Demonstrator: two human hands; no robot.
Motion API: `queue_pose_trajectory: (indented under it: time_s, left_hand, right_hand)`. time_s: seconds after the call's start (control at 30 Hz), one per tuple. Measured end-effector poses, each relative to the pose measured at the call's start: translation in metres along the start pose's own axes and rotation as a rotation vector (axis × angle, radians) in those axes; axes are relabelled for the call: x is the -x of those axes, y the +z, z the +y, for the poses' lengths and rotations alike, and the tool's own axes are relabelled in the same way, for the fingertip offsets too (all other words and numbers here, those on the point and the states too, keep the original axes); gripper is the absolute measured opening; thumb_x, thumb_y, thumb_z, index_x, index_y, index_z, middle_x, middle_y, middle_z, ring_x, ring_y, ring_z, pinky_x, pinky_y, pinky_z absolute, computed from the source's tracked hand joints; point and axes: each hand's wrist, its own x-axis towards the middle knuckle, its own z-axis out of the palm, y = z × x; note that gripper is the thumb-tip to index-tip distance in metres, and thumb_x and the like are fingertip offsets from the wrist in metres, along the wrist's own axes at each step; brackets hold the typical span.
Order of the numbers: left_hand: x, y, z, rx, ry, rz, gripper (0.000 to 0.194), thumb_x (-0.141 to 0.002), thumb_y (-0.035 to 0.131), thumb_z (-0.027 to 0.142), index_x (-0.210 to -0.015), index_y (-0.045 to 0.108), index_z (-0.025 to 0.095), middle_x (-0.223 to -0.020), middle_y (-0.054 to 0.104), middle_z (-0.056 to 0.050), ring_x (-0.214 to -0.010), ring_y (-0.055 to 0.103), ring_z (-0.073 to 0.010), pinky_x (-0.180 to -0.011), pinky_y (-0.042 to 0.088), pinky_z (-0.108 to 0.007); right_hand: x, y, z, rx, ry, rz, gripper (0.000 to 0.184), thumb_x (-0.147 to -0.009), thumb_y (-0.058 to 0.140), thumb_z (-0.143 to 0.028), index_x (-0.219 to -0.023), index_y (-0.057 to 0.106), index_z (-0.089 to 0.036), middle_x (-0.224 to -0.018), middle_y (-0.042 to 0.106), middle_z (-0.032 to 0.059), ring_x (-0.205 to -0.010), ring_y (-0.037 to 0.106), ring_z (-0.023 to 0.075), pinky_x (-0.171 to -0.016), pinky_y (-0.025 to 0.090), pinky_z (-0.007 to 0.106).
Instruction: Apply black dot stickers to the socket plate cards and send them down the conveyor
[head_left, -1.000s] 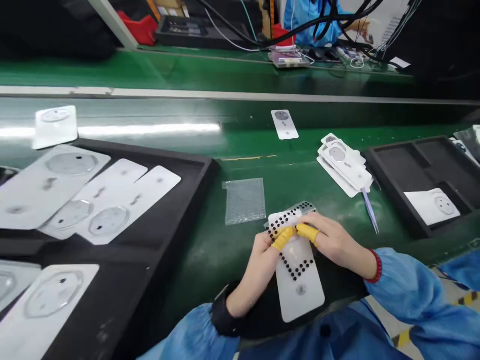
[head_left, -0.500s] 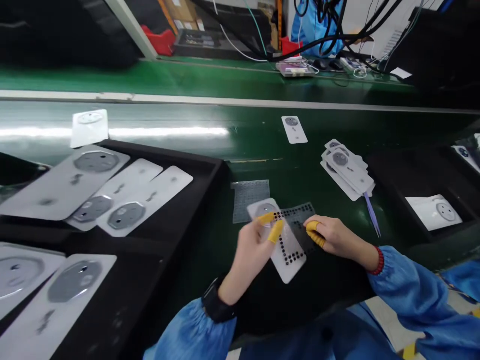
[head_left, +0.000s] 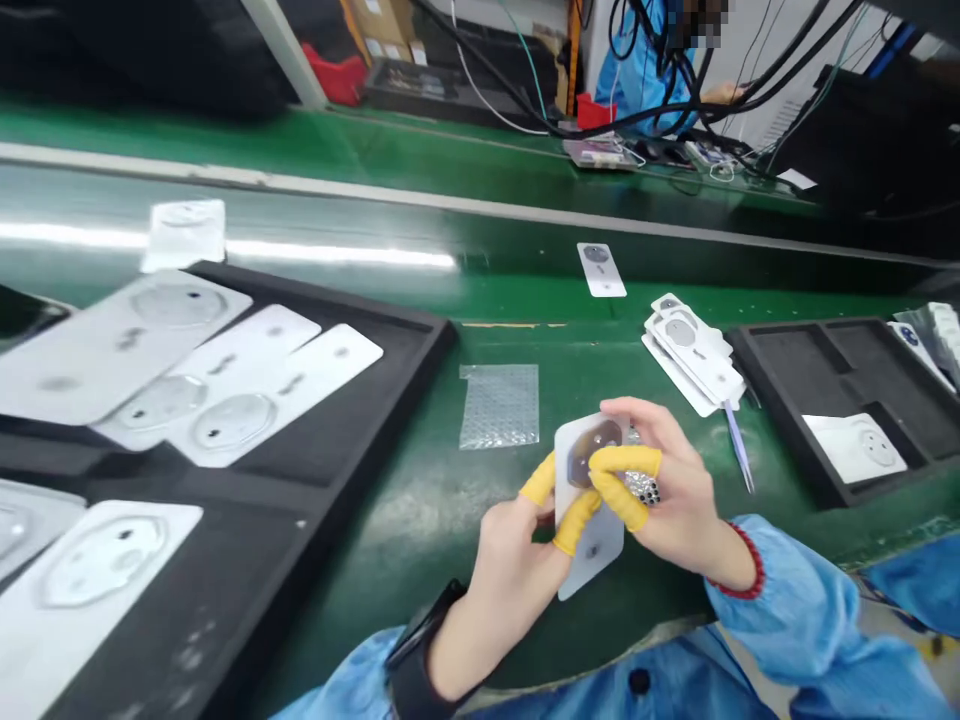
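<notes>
My left hand (head_left: pixel 525 555), with yellow finger cots on thumb and finger, grips a white rounded panel (head_left: pixel 590 540) by its left edge. The panel is tilted up off the table and has a dark grey round area (head_left: pixel 586 458) near its top. Against that area my right hand (head_left: pixel 660 480) has its yellow-covered thumb and finger pinched together. Whatever is between those fingertips is too small to make out. A sheet with black dots (head_left: pixel 645 488) shows partly behind the right hand. Left of the panel lies a clear, textured plastic sheet (head_left: pixel 500 405).
A black tray (head_left: pixel 352 400) with several white panels stands at left. On the right are a stack of panels (head_left: pixel 694 350), purple tweezers (head_left: pixel 738 445) and another black tray (head_left: pixel 787 370). A single panel (head_left: pixel 601 270) lies farther back. Beyond the cables (head_left: pixel 675 105) is a person in blue.
The panel has been lifted from the table and tilted up in my left hand. My right hand has moved from the dotted sheet onto the panel's grey round area. The view has shifted slightly.
</notes>
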Motion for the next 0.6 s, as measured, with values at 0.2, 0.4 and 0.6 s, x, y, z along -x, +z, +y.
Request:
queue_pose_trajectory:
  time_s: [0.2,0.4,0.6]
  left_hand:
    - [0.003,0.001,0.0,-0.024,0.078,0.031,0.012,-0.067,0.063,0.011,-0.062,0.064,0.021,-0.044,0.061,0.004,-0.037,0.052,-0.0108,-0.041,0.039,-0.018]
    - [0.002,0.001,0.004,-0.118,0.234,0.106,0.016,-0.071,0.06,0.01,-0.06,0.064,0.021,-0.041,0.056,0.004,-0.034,0.043,-0.0086,-0.038,0.035,-0.018]
    - [0.006,0.001,-0.002,-0.198,0.308,0.098,0.014,-0.073,0.063,0.01,-0.064,0.065,0.02,-0.047,0.064,0.0,-0.036,0.053,-0.0111,-0.042,0.042,-0.019]
  right_hand:
    - [0.006,0.013,0.006,-0.021,0.008,0.035,0.021,-0.086,0.062,-0.009,-0.1,0.067,-0.025,-0.13,0.05,0.0104,-0.117,0.057,0.0259,-0.094,0.055,0.048]
    - [0.011,0.015,0.005,-0.115,0.105,0.087,0.019,-0.086,0.066,-0.013,-0.097,0.069,-0.027,-0.136,0.046,0.0082,-0.125,0.053,0.0277,-0.101,0.053,0.052]
    - [0.013,0.014,0.005,-0.129,0.206,0.109,0.016,-0.086,0.068,-0.024,-0.101,0.063,-0.027,-0.146,0.036,0.0077,-0.134,0.045,0.0297,-0.106,0.047,0.053]
